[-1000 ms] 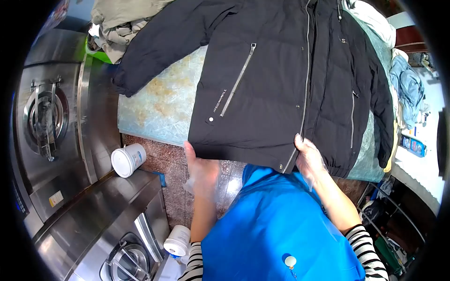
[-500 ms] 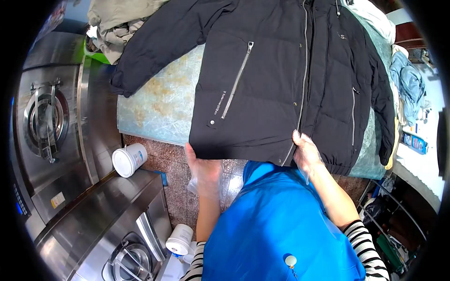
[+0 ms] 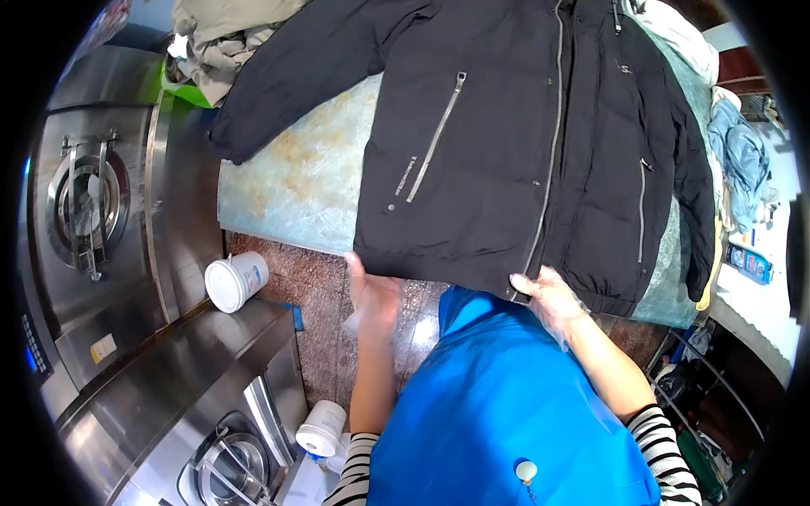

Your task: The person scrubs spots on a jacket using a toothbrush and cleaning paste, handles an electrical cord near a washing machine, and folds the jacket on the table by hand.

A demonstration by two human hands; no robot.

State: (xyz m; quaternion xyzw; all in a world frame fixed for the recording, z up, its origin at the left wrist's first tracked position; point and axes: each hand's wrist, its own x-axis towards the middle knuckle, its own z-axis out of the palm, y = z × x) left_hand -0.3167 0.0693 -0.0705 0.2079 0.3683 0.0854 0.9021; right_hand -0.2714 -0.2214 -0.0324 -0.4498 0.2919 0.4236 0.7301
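A black padded jacket [image 3: 472, 169] lies front up, with a silver zipper running down its front and a slanted zipped pocket on each side. My left hand [image 3: 375, 297], in a clear plastic glove, grips the hem's left corner with the thumb upright at the edge; its fingers are partly hidden under the cloth. At the zipper's lower end, my right hand [image 3: 553, 302], gloved likewise, pinches the hem between thumb and fingers. The hem hangs slightly over the front edge of the worn table [image 3: 287, 190], near my blue apron [image 3: 506, 405].
Stainless machines with round doors [image 3: 89, 198] line the left side. A white bucket [image 3: 236, 282] stands left of the table, another white tub [image 3: 321, 428] lower down. Beige clothing [image 3: 228, 42] is piled at back left. Blue cloth [image 3: 738, 156] and a blue bottle [image 3: 749, 264] are at right.
My right hand has slid down and a little left, its thumb now lying across the hem's zipper end. My left hand stays at the left corner. The view has shifted slightly.
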